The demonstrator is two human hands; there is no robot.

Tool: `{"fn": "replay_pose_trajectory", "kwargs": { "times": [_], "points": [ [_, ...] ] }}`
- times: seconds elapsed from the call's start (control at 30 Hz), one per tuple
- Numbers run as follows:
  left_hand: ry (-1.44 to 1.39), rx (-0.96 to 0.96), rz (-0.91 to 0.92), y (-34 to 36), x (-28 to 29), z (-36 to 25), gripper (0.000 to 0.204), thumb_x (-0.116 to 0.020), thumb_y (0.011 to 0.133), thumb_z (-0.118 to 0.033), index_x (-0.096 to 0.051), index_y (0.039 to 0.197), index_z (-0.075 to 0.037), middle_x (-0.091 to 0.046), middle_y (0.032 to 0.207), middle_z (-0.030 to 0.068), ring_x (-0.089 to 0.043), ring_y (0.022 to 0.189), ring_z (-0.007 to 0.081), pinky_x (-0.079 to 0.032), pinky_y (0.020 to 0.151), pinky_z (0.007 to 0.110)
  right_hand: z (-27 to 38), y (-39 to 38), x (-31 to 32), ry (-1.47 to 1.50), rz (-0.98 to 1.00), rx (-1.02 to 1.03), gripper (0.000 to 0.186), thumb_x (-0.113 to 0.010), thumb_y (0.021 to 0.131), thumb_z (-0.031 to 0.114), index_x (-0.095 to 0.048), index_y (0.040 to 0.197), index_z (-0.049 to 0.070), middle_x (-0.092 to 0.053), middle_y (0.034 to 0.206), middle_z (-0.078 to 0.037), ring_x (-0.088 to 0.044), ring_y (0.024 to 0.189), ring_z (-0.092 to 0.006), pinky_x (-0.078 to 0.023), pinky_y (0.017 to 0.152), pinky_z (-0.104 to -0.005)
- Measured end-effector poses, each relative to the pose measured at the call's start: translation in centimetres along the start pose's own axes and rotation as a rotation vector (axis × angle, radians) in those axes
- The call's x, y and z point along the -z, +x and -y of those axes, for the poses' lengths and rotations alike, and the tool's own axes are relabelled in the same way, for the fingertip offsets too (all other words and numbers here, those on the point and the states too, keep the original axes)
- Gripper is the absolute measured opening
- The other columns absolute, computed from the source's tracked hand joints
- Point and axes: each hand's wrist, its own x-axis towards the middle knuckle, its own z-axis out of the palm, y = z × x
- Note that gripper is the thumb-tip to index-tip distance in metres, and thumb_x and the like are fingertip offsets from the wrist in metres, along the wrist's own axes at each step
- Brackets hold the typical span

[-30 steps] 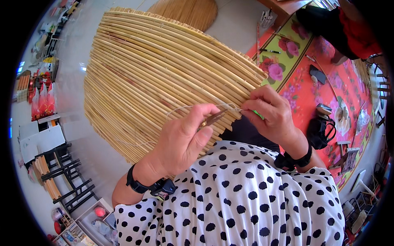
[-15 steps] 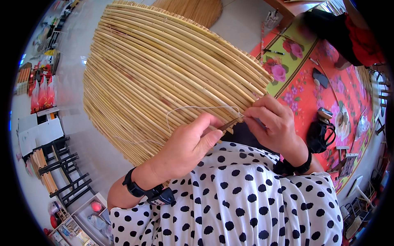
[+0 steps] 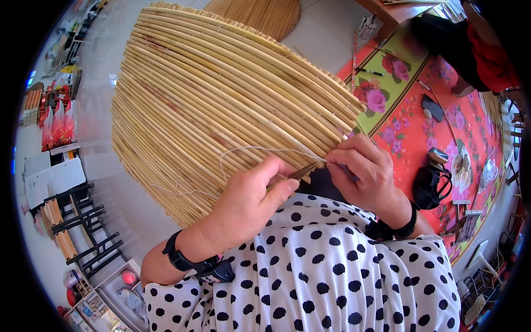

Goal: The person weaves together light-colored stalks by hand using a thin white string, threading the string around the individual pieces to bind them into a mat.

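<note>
A large mat of pale round stalks (image 3: 221,94), tied side by side with thread, slopes up and away in front of me. My left hand (image 3: 246,199) is closed around a narrow, dark, pointed metal tool (image 3: 303,171), perhaps tweezers or thread snips; the palm hides its rear part. The tip points at the mat's near right corner, close to my other fingers. There my right hand (image 3: 362,171) pinches a white thread (image 3: 265,148) between thumb and forefinger. This thread loops loosely over the stalks and runs back behind my left hand.
To the right lies a red flowered cloth (image 3: 398,149) with a black bag (image 3: 428,185), a dark flat piece (image 3: 432,108) and a pen (image 3: 370,72). Another person's arm in red and black (image 3: 487,61) reaches in at upper right. A round woven mat (image 3: 265,14) lies beyond mine.
The tool's tip has shifted slightly left and down, along with my left hand. My right fingers have moved a little left, still pinching the thread, whose loop has shifted slightly.
</note>
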Motion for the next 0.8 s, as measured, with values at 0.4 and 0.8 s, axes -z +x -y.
{"fn": "replay_pose_trajectory", "kwargs": {
  "times": [0.4,0.8],
  "points": [
    [0.055,0.029,0.002,0.3,-0.4,-1.2,0.018,-0.060,0.091,-0.016,-0.058,0.099,0.000,-0.063,0.069,0.0123,-0.063,0.063,0.0234,-0.048,0.060,0.033,0.1,-0.2,0.0,-0.020,-0.010,0.061,0.019,-0.072,0.066,0.000,-0.066,0.084,0.004,-0.058,0.077,-0.003,-0.056,0.055,-0.0157,-0.044,0.043,-0.0275],
    [0.006,0.024,0.033,0.5,-0.7,-1.2,0.015,-0.055,0.096,-0.013,-0.060,0.103,0.000,-0.059,0.077,-0.0006,-0.051,0.066,0.0035,-0.046,0.059,0.021,-0.2,-0.5,-0.1,-0.036,-0.037,0.105,0.021,-0.074,0.065,0.001,-0.066,0.084,0.004,-0.058,0.076,-0.003,-0.056,0.054,-0.0150,-0.043,0.042,-0.0271]
  ]
}}
